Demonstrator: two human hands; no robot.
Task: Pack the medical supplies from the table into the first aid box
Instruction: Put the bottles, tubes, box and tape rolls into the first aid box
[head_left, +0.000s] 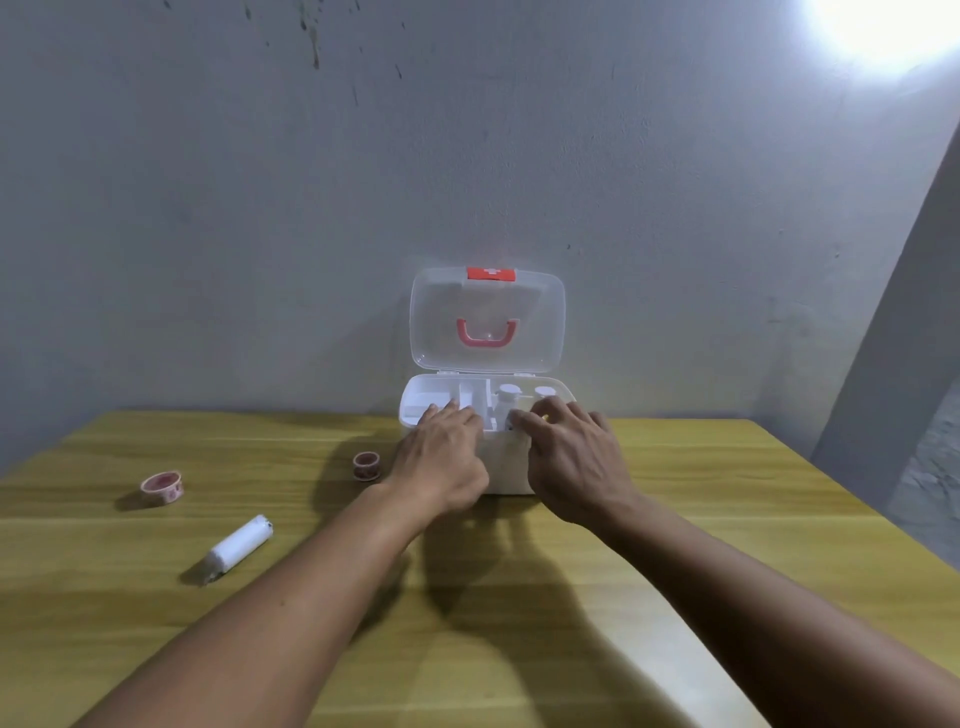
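Note:
The white first aid box (506, 467) stands at the table's far edge, its clear lid (487, 319) up against the wall. Inside it I see a divided tray and two white-capped bottles (508, 391) on the right side. My left hand (441, 457) rests on the box's front rim, fingers reaching over the tray. My right hand (569, 452) lies on the rim beside it, fingertips by the bottles; whether it holds anything I cannot tell. On the table to the left lie a white bandage roll (240, 543), a pink tape roll (162, 487) and a smaller pink tape roll (366, 465).
The wooden table (727, 519) runs up to a grey wall. A bright light glares at the upper right. The table's right edge drops off near a grey pillar (893, 338).

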